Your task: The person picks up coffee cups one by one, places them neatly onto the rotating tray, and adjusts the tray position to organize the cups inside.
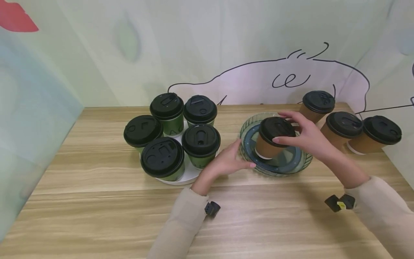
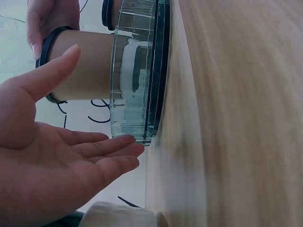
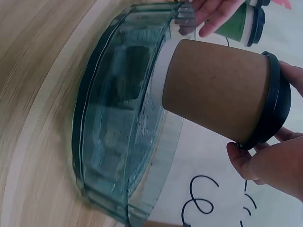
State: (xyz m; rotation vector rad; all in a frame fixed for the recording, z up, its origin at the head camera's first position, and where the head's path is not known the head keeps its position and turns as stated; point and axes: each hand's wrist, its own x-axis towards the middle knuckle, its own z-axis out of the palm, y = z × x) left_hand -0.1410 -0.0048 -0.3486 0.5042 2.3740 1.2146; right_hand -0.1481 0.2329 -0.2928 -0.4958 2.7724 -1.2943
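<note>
Right hand [image 1: 305,136]: grip clamped on brown cup [image 1: 269,145] over glass dish [image 1: 284,167]. Left hand [image 1: 229,160]: grip apart, beside the dish.

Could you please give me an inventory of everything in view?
Wooden table: one, light brown, under everything
Glass dish: one, clear greenish, right of the table's middle
Ring: one, dark blue, at the dish's base
White plate: one, white, left of the dish
Green cups: five, green, on the plate
Brown cups: four, brown, one held at the dish, three to its right
Lids: nine, black, one per cup
Backdrop: pale green and white, black-lined drawing, behind
Red patch: one, red, backdrop's upper left
Wrist cameras: two, black, one per wrist
Sleeves: two, beige, on both arms
Left hand: one, beside the dish
Right hand: one, fingers gripping a lid
</note>
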